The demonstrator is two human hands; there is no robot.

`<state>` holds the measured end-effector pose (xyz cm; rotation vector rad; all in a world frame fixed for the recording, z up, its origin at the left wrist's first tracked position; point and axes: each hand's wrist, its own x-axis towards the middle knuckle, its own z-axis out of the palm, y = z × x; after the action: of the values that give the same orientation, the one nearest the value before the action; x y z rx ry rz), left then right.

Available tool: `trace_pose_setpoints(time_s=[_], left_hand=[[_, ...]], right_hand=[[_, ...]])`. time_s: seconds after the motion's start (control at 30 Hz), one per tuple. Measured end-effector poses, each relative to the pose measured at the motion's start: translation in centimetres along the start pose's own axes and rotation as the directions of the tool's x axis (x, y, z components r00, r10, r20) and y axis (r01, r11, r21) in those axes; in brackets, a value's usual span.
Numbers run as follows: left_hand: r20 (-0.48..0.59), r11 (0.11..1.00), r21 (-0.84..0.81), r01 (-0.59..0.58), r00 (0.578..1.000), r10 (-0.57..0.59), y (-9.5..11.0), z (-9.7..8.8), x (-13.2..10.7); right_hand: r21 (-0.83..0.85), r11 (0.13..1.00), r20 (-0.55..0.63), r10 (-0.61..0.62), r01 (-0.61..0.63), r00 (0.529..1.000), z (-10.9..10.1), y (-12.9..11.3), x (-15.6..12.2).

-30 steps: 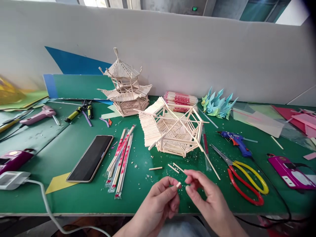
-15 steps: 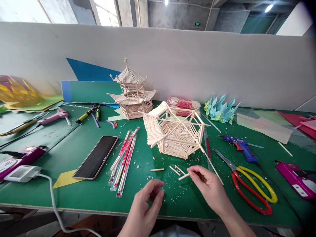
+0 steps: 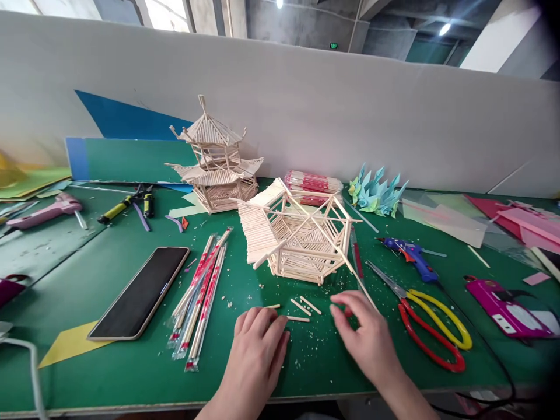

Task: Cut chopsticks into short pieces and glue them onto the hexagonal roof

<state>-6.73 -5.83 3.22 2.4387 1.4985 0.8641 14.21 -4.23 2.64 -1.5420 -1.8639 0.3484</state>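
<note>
My left hand (image 3: 258, 344) rests low over the table, palm down, fingers curled together with their tips hidden. One short wooden stick (image 3: 273, 306) pokes out just beyond its fingers. My right hand (image 3: 365, 335) is open, thumb and fingers apart, holding nothing. Several cut stick pieces (image 3: 300, 307) lie between the hands, another stick piece (image 3: 298, 319) close beside the left hand. Beyond them stands an open hexagonal frame of wooden sticks (image 3: 306, 251), its roof slatted only on the left side. One long stick (image 3: 356, 273) slants from it down behind my right hand.
A finished stick pagoda (image 3: 216, 169) stands behind. Wrapped sticks (image 3: 203, 297) and a phone (image 3: 142, 294) lie left. Scissors (image 3: 426, 321), a blue glue gun (image 3: 411, 256) and a purple power strip (image 3: 503, 309) lie right. Stick bundles (image 3: 312, 184) and folded paper (image 3: 378, 192) sit behind.
My right hand has let go of a short stick, which now lies by the other pieces. My left hand has turned palm down and moved forward. The view has shifted right.
</note>
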Motion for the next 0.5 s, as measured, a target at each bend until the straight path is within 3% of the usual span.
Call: trace_pose_setpoints(time_s=[0.1,0.2,0.33,0.5], left_hand=[[0.040,0.998,0.049,-0.048,0.998,0.046,0.2,0.6,0.4],[0.069,0.965,0.225,-0.132,0.990,0.119,0.3,1.2,0.9],[0.142,0.877,0.387,-0.284,0.958,0.248,0.1,1.9,1.6],[0.093,0.883,0.338,-0.326,0.945,0.314,-1.0,3.0,2.1]], right_hand=[[-0.175,0.981,-0.054,0.072,-0.080,0.996,-3.0,2.8,0.9],[-0.309,0.944,0.021,0.125,-0.112,0.992,-4.8,5.0,1.8],[-0.386,0.919,0.167,0.150,-0.076,0.974,-4.7,6.2,2.7],[-0.420,0.905,0.222,0.171,-0.064,0.960,-4.6,6.2,2.9]])
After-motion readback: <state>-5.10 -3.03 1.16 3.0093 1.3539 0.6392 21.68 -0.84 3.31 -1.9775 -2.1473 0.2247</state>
